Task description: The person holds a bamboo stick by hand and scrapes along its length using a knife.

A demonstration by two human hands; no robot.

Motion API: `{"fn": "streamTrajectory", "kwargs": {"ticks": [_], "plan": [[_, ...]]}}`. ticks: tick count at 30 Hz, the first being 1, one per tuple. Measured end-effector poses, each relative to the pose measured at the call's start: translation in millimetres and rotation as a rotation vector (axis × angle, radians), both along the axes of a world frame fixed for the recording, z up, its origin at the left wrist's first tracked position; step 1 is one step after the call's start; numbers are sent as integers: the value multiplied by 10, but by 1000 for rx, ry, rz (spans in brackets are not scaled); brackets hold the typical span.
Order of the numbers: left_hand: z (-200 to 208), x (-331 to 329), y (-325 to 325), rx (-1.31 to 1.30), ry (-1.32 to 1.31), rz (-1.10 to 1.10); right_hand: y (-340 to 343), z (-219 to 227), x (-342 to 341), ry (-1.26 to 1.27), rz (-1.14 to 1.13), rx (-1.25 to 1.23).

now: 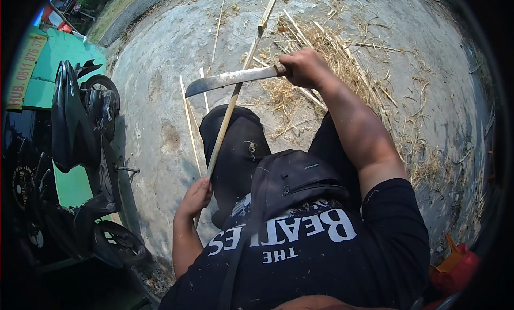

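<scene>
Bamboo strip (227, 115) is clasped by left grip (196, 198), seemingly for steadiness. Machete (230, 81) is clenched crosswise by right grip (307, 68).

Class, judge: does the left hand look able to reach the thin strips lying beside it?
Probably yes: the thin strips lie close by, nothing visible between, but the left hand grips the long stick.

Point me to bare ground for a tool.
Widest: concrete between motorbike and loose strips. Narrower: between far thin strip and held strip.
Crowded: straw and more strips beneath right hand; machete crossing the held strip.
</scene>
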State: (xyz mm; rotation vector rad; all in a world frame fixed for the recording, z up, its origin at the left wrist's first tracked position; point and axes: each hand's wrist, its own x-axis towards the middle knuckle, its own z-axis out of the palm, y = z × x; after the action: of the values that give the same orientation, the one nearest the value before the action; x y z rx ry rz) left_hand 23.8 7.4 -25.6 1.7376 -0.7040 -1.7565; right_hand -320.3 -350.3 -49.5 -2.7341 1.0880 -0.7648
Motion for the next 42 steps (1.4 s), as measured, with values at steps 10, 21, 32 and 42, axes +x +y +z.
{"fn": "streamTrajectory", "kwargs": {"ticks": [10, 21, 32, 42], "plan": [[77, -6, -76, 37, 26, -3, -144, -223, -144, -207, -176, 329], [23, -285, -47, -319, -678, -80, 236, -3, 255, 23, 166, 110], [175, -520, -276, -452, -1001, -203, 411, -4, 280, -58, 160, 116], [56, -618, -352, -490, -1293, -256, 223, -123, 293, -56, 78, 399]]}}
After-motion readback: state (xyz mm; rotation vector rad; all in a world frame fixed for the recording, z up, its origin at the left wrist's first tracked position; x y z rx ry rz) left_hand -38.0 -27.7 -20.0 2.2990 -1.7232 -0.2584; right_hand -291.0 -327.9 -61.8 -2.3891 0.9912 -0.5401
